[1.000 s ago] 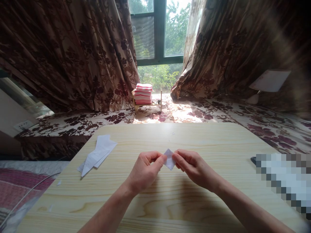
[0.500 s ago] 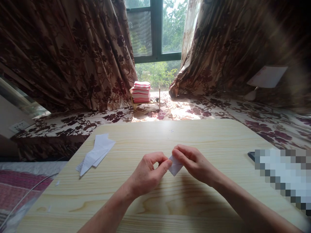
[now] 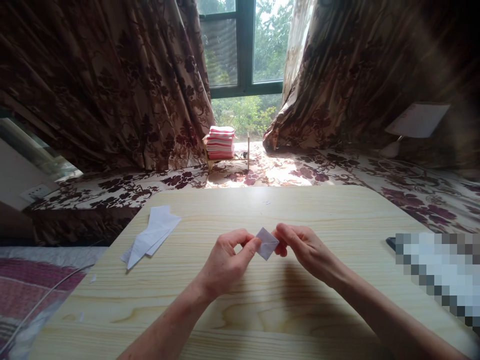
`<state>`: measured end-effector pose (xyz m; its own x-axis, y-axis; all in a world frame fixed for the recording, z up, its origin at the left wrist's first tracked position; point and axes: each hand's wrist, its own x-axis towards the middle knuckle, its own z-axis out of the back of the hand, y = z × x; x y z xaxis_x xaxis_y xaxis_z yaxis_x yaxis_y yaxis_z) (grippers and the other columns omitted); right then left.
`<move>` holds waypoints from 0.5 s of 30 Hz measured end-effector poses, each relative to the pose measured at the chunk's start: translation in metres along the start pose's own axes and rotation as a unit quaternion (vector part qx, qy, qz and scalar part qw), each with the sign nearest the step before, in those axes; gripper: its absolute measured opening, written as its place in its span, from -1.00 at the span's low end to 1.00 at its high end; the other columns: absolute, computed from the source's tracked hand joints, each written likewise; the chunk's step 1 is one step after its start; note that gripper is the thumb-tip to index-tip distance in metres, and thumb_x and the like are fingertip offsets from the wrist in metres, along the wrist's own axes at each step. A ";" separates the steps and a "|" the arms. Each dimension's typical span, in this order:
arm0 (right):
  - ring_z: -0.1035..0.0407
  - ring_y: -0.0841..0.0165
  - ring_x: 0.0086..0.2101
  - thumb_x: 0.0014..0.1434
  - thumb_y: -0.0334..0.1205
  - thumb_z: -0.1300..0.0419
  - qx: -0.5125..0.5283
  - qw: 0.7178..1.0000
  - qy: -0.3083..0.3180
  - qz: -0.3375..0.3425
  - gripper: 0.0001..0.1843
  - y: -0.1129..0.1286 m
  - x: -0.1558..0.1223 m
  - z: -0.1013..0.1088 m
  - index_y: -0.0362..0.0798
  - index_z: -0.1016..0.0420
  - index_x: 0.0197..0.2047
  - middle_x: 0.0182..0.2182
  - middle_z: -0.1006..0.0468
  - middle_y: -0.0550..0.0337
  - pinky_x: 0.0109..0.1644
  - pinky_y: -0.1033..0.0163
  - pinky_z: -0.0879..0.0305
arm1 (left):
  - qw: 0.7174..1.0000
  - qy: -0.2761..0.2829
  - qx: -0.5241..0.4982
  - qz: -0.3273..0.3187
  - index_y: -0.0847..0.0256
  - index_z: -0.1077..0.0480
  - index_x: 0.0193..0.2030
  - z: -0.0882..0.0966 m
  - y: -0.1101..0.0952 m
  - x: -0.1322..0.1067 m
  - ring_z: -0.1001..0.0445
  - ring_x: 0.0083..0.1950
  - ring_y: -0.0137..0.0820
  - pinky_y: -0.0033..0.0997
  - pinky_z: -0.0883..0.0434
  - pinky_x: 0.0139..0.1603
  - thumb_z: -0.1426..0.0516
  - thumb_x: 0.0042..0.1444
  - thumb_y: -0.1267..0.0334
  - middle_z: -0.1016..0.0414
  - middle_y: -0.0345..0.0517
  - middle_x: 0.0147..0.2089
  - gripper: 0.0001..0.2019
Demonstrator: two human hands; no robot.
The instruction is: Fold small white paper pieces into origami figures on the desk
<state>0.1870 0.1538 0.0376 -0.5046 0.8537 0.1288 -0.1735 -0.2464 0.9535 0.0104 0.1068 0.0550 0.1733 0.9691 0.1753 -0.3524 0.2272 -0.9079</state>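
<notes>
A small white paper, folded into a diamond shape with a crease across its face, is held up above the table. My left hand is closed, pinching its left corner between thumb and index finger. At the right corner, the curled fingertips of my right hand touch or sit just behind the paper; which of the two I cannot tell. The right thumb is raised off the paper, apart from its face. To the left on the table lie loose white paper pieces, overlapping each other.
The light wooden table has paper scraps near its left edge. A pixelated dark-edged object is at the right edge. Beyond stand a small rack with folded pink-striped cloths, a lamp and patterned curtains.
My right thumb has lifted off the paper and the right fingers have shifted to its right corner. More of the folded paper now shows. The left hand keeps its pinch.
</notes>
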 end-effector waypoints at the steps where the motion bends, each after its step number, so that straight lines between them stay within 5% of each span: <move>1: -0.17 0.43 -0.53 0.26 0.12 0.04 -0.011 1.000 0.012 -0.001 -0.49 0.001 0.000 0.000 -0.06 -0.27 -0.57 -0.60 -0.28 0.26 -0.46 0.31 -0.13 | 1.000 -0.003 -0.007 -0.003 0.29 -0.48 -0.43 0.000 0.000 0.000 -0.37 -0.33 -0.40 -0.45 -0.27 -0.23 -0.05 0.20 0.26 -0.46 -0.14 -0.43 -0.74; 15: -0.11 0.45 -0.52 0.27 -0.01 -0.02 -0.033 0.998 0.020 0.051 -0.58 0.006 -0.004 0.000 -0.08 -0.33 -0.52 -0.58 -0.26 0.28 -0.46 0.33 -0.07 | 0.994 0.021 -0.086 0.058 0.27 -0.31 -0.60 0.003 0.003 0.003 -0.13 -0.51 -0.51 -0.49 -0.11 -0.49 -0.08 0.14 0.16 -0.20 -0.26 -0.59 -0.67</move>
<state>0.1877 0.1488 0.0424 -0.5564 0.8033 0.2122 -0.1739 -0.3623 0.9157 0.0073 0.1111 0.0539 0.1796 0.9823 0.0528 -0.2106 0.0908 -0.9733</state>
